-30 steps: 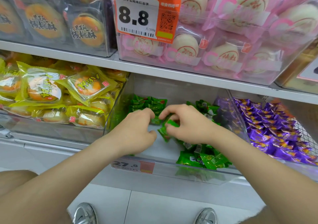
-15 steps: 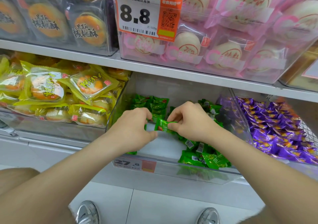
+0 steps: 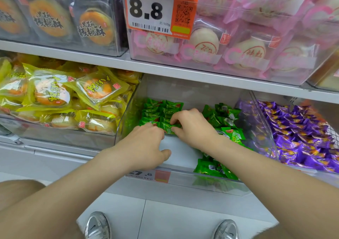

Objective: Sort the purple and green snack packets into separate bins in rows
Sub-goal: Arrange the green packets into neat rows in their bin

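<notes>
While my right hand (image 3: 192, 126) pinches a shiny green packet (image 3: 169, 129), I can't tell whether my left hand (image 3: 145, 145) grips anything. Both moved back to the row (image 3: 161, 110).

Price tag (image 3: 159, 9) reads 8.8; yellow pastry packets (image 3: 55, 95) left; pink packs (image 3: 238, 42) above.

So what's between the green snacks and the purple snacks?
A clear plastic bin wall separates the green packets from the purple packets, seen in the head view.

Retail shop interior: white shelves (image 3: 73, 55) carried clear bins (image 3: 211, 181) of wrapped snacks (image 3: 207, 42), and an orange price tag (image 3: 150, 11) with barcode and QR code read 8.8.
</notes>
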